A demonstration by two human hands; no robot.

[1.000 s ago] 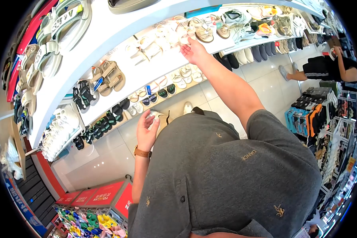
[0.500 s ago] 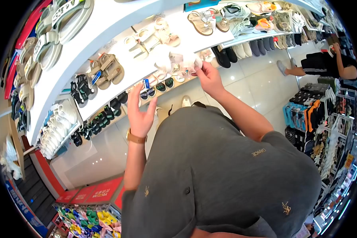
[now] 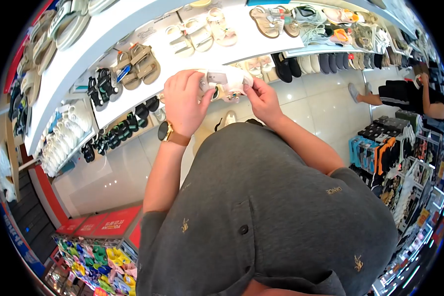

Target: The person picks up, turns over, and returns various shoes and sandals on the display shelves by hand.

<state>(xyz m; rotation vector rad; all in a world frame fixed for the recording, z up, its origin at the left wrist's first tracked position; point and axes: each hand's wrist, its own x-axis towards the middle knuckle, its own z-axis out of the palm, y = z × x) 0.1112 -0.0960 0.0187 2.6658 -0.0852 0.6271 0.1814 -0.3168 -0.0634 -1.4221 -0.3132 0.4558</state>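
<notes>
With our right hand (image 3: 265, 101) we are pinching one end of a pale sandal (image 3: 217, 78) between thumb and fingers, while our left hand (image 3: 185, 101) is curling over its other end, thumb on the near side. We are holding it level between both hands, just in front of the white shelf (image 3: 256, 45). We are judging it light, its sole probably flexing a little, its straps likely soft; the colourful trim (image 3: 232, 96) is seeming the most fragile part, so we are favouring the sole's edges for grasping. Beyond, cream sandals (image 3: 201, 35) and brown sandals (image 3: 146, 67) are resting on the shelf.
</notes>
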